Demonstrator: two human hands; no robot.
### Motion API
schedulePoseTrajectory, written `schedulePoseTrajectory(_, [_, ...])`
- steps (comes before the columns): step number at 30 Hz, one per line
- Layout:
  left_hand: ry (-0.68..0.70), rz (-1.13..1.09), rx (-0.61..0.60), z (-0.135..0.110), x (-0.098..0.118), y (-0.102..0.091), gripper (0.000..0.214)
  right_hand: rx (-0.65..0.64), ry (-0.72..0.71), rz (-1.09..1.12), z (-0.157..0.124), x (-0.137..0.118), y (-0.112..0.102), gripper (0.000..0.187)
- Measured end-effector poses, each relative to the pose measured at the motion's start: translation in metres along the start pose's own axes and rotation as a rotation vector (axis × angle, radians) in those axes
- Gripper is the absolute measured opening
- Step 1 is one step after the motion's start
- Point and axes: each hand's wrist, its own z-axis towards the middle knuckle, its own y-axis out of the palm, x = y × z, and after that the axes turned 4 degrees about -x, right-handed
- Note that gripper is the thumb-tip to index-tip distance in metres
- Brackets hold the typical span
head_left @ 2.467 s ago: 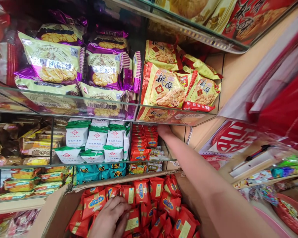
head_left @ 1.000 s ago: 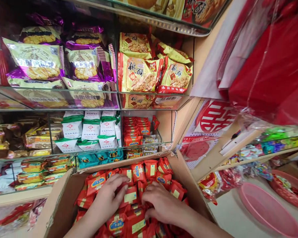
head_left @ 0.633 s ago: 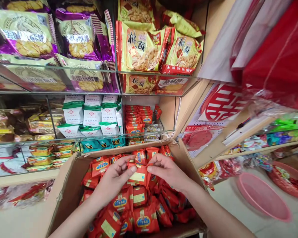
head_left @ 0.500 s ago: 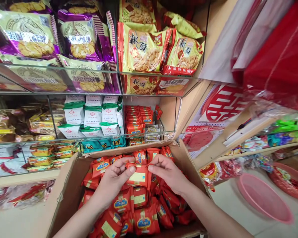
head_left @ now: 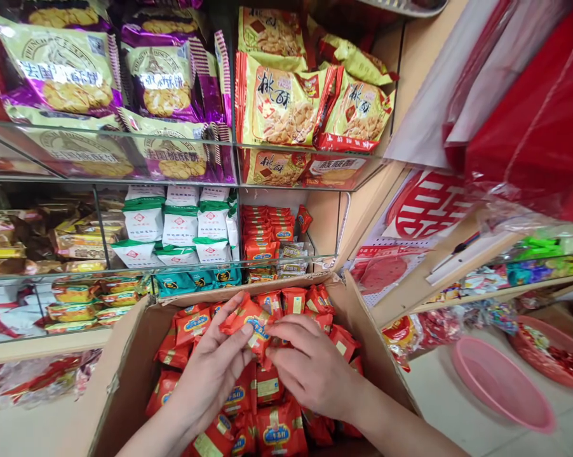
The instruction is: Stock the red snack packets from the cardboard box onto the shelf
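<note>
Over an open cardboard box [head_left: 124,374], a small red snack packet [head_left: 249,322] with a blue-and-gold label is held up between both hands. My left hand [head_left: 220,355] pinches its left side, thumb across the front. The fingers of my right hand [head_left: 310,365] are closed at the packet's right edge, partly hiding it. Below and around the hands, many matching red packets [head_left: 281,431] fill the box, lying at mixed angles.
Behind the box stands a glass-fronted shelf [head_left: 172,152] with biscuit packs. Similar red packets [head_left: 262,235] are stacked in a lower compartment. Right of the box, a pink basin [head_left: 503,384] sits on the tiled floor. Red bags [head_left: 534,127] hang at upper right.
The packet has been turned from its pale-panel back to its labelled front and tilted. My right hand has rolled over, its back now facing up.
</note>
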Motion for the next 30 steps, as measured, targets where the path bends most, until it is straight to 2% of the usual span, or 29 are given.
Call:
schedulePoseTrajectory(2, [-0.002,-0.046,0.014,0.000,0.003,-0.003,0.051,0.036,0.088,0.099,0.003,-0.002,-0.001,0.017])
schedulePoseTrajectory(5, [-0.001,-0.050,-0.021,0.001,0.004,-0.005,0.052,0.131,0.377,0.345,0.010,0.001,0.003,0.024])
schedulePoseTrajectory(7, [0.019,-0.019,-0.071,0.001,0.002,-0.004,0.051,0.099,0.531,0.515,0.014,0.004,0.010,0.029])
schedulePoseTrajectory(10, [0.018,0.045,-0.125,0.001,-0.004,-0.006,0.055,0.045,0.613,0.602,0.017,0.005,0.018,0.026])
schedulePoseTrajectory(13, [0.033,0.226,-0.099,0.004,-0.006,-0.015,0.066,0.017,0.660,0.614,0.018,0.007,0.011,0.026])
schedulePoseTrajectory(15, [0.087,0.392,-0.062,0.007,-0.004,-0.024,0.068,0.076,0.698,0.513,0.022,0.013,-0.005,0.030])
schedulePoseTrajectory(18, [0.109,0.573,-0.068,0.013,-0.002,-0.038,0.052,0.273,0.716,0.100,0.042,0.038,-0.036,0.033])
schedulePoseTrajectory(19, [0.091,0.606,-0.087,0.015,-0.003,-0.041,0.046,0.298,0.712,-0.050,0.053,0.049,-0.044,0.033])
schedulePoseTrajectory(21, [0.056,0.633,-0.134,0.017,-0.008,-0.048,0.038,0.254,0.714,-0.306,0.079,0.074,-0.055,0.029])
schedulePoseTrajectory(24, [0.030,0.654,-0.213,0.019,-0.019,-0.054,0.034,0.095,0.773,-0.551,0.119,0.108,-0.056,0.022])
schedulePoseTrajectory(27, [0.035,0.704,-0.239,0.019,-0.029,-0.060,0.033,-0.002,0.880,-0.613,0.151,0.137,-0.048,0.024])
schedulePoseTrajectory(30, [0.032,0.703,-0.227,0.020,-0.037,-0.066,0.031,-0.065,0.915,-0.591,0.169,0.161,-0.039,0.029])
